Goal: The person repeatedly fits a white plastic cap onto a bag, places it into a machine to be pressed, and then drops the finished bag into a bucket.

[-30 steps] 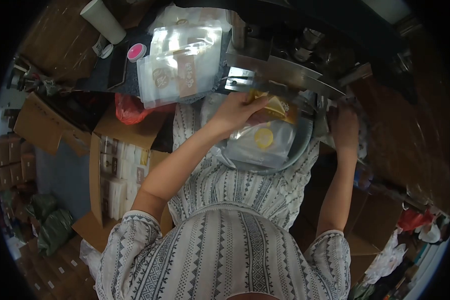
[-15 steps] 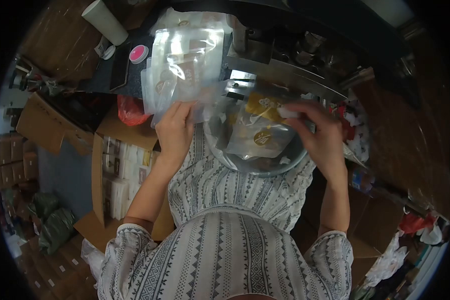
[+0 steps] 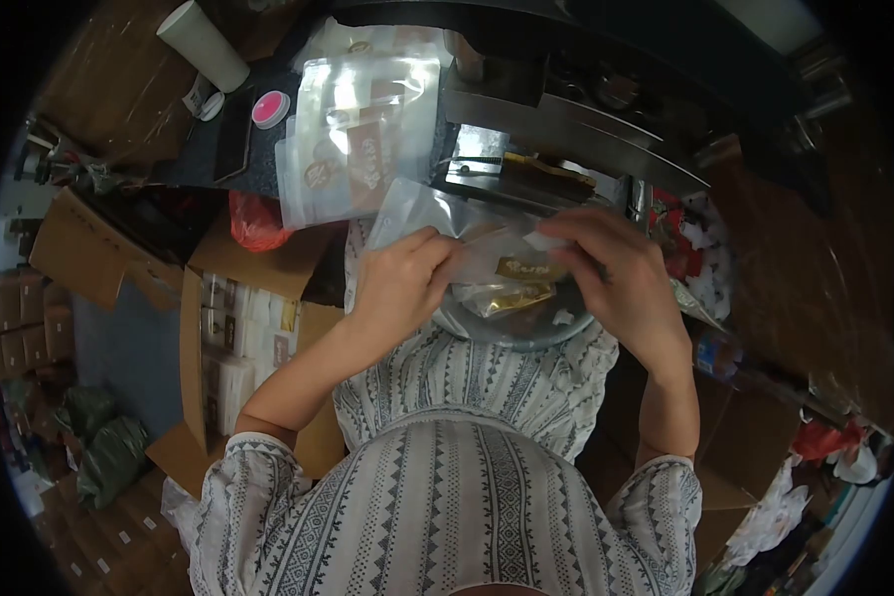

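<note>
Pinched in my left hand [image 3: 407, 278] is a clear plastic pouch [image 3: 407, 207], stretched to the right above a grey basin [image 3: 531, 341] between my knees. My right hand [image 3: 621, 283] is at the pouch's other side, fingers closed on a small white piece [image 3: 540, 241] whose kind I cannot make out. Beneath, a clear pouch with gold print [image 3: 512, 297] lies in the basin, partly hidden. A stack of clear pouches with brown print [image 3: 368, 139] rests on the table ahead of my left hand.
A metal machine [image 3: 586, 124] stands beyond the basin. Around the stack are a pink round container [image 3: 270, 109], a dark phone [image 3: 234, 134] and a white cup [image 3: 204, 45]. An open cardboard box [image 3: 197, 348] of packets sits at my left.
My left hand has moved right from the stack, bringing a pouch over the basin. The gold-printed pouch is now lower in the basin. My right hand has shifted slightly down.
</note>
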### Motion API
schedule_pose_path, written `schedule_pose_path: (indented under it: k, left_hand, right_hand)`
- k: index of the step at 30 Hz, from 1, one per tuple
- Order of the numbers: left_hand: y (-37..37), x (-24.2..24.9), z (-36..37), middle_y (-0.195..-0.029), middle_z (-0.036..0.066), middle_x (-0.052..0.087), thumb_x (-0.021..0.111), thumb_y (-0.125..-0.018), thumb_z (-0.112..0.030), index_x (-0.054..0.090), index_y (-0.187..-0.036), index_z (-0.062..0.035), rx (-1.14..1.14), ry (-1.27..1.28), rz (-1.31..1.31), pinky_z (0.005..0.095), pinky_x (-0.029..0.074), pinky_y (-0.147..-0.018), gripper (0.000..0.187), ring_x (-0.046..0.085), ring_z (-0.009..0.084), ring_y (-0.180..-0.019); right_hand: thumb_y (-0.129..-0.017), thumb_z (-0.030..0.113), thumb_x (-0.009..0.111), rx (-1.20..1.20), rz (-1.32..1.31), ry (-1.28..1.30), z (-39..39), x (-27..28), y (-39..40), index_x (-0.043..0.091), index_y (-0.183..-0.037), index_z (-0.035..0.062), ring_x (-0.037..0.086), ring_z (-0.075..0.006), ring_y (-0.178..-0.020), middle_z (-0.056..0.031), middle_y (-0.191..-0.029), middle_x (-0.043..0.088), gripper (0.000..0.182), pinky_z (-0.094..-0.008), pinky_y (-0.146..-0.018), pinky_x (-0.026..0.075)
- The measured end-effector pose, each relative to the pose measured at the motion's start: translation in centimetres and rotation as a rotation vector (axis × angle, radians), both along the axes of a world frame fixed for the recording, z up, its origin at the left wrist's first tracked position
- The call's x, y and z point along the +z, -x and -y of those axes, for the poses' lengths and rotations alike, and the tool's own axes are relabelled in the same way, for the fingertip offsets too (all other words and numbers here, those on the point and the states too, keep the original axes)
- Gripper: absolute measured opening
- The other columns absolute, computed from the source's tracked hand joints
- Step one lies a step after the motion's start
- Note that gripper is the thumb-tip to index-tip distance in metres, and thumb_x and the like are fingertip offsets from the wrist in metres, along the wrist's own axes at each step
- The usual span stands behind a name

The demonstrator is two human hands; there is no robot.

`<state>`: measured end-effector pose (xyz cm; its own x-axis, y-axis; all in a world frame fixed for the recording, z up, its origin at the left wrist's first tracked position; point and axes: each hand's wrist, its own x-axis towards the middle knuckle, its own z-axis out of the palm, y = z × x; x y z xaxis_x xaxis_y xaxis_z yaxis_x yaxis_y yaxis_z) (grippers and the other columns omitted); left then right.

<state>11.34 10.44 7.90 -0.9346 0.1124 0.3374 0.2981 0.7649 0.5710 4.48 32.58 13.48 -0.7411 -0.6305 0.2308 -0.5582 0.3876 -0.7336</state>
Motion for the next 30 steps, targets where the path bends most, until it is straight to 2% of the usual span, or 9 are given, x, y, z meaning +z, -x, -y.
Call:
schedule_pose_path:
  k: [6, 12, 14, 15, 17, 21, 24, 26, 30]
  left_hand:
    - [-0.2, 0.8, -0.5, -0.075, 0.009, 0.060, 0.066, -0.078, -0.006, 0.066, -0.087, -0.0056, 0.026, 0.084, 0.025, 0.0373, 0.048, -0.056, 0.009, 0.061, 0.0293, -0.065]
    - [1.0, -0.4, -1.0, -0.081, 0.010, 0.063, 0.066, -0.083, -0.011, 0.067, -0.092, -0.0063, -0.209, -0.048, 0.223, 0.0346, 0.047, -0.056, 0.010, 0.062, 0.0282, -0.064]
    - [2.5, -0.9, -1.5, -0.089, 0.012, 0.068, 0.067, -0.085, -0.015, 0.068, -0.099, -0.0040, -0.209, -0.337, 0.641, 0.0299, 0.052, -0.062, 0.018, 0.067, 0.0222, -0.070]
    - [3.5, -1.3, -1.7, -0.089, 0.012, 0.068, 0.067, -0.085, -0.015, 0.068, -0.099, -0.0040, -0.206, -0.339, 0.637, 0.0299, 0.052, -0.062, 0.018, 0.067, 0.0222, -0.070]
    - [5.5, -2.1, -2.1, -0.100, 0.014, 0.068, 0.067, -0.087, -0.018, 0.066, -0.106, 0.0023, -0.144, -0.955, 0.976, 0.0268, 0.055, -0.072, 0.028, 0.068, 0.0180, -0.081]
    - [8.6, -2.1, -2.9, -0.103, 0.013, 0.066, 0.067, -0.088, -0.019, 0.062, -0.108, 0.0085, -0.031, -1.109, 1.008, 0.0252, 0.055, -0.079, 0.034, 0.066, 0.0168, -0.090]
    - [8.7, -2.3, -3.0, -0.101, 0.012, 0.066, 0.067, -0.089, -0.022, 0.061, -0.110, 0.0080, 0.039, -1.128, 0.999, 0.0268, 0.055, -0.076, 0.037, 0.067, 0.0182, -0.089]
    - [8.0, -2.3, -1.8, -0.102, 0.011, 0.066, 0.067, -0.089, -0.024, 0.060, -0.111, 0.0062, 0.042, -0.940, 0.939, 0.0286, 0.054, -0.074, 0.038, 0.066, 0.0183, -0.089]
    - [4.9, -1.0, 3.2, -0.100, 0.011, 0.067, 0.066, -0.088, -0.026, 0.060, -0.115, 0.0002, 0.223, -0.582, 0.398, 0.0333, 0.051, -0.072, 0.038, 0.065, 0.0204, -0.087]
  right_hand:
    - [-0.080, -0.002, 0.065, -0.067, -0.130, -0.138, -0.1, 0.4, -0.8, 0.066, -0.101, 0.0024, 0.065, -0.0266, -0.088, -0.0102, -0.100, 0.066, 0.022, -0.0338, -0.073, 0.054]
    - [-0.081, 0.000, 0.065, -0.004, 0.079, -0.004, -0.6, -1.0, 0.4, 0.065, -0.106, 0.0022, 0.066, -0.0232, -0.087, -0.0104, -0.099, 0.067, 0.024, -0.0317, -0.076, 0.053]
    - [-0.083, 0.004, 0.066, -0.183, 0.240, 0.056, -1.2, -1.6, 1.0, 0.064, -0.109, 0.0023, 0.066, -0.0198, -0.088, -0.0114, -0.099, 0.068, 0.026, -0.0291, -0.076, 0.052]
    - [-0.083, 0.004, 0.066, -0.180, 0.237, 0.055, -1.6, -1.6, 1.1, 0.064, -0.109, 0.0023, 0.066, -0.0198, -0.088, -0.0114, -0.099, 0.068, 0.026, -0.0291, -0.076, 0.052]
    - [-0.084, 0.008, 0.067, -0.387, 0.130, -0.041, -2.7, -1.6, 1.0, 0.063, -0.114, 0.0035, 0.067, -0.0169, -0.087, -0.0115, -0.098, 0.068, 0.031, -0.0280, -0.076, 0.051]
    - [-0.085, 0.010, 0.065, -0.389, 0.016, -0.177, -5.4, -2.2, 1.0, 0.061, -0.117, 0.0043, 0.068, -0.0225, -0.089, -0.0138, -0.101, 0.068, 0.033, -0.0319, -0.076, 0.051]
    - [-0.087, 0.010, 0.061, -0.685, -0.247, -0.498, -8.4, -5.0, 3.0, 0.063, -0.112, 0.0050, 0.067, -0.0319, -0.089, -0.0164, -0.099, 0.068, 0.026, -0.0390, -0.076, 0.052]
    - [-0.086, 0.013, 0.058, -0.613, -0.432, -1.063, -11.7, -9.2, 5.1, 0.064, -0.106, 0.0068, 0.063, -0.0393, -0.089, -0.0185, -0.096, 0.067, 0.022, -0.0452, -0.076, 0.050]
    - [-0.084, 0.016, 0.059, -0.743, -0.142, -0.665, -12.1, -8.5, 4.7, 0.064, -0.103, 0.0082, 0.063, -0.0403, -0.088, -0.0187, -0.094, 0.067, 0.021, -0.0463, -0.075, 0.050]
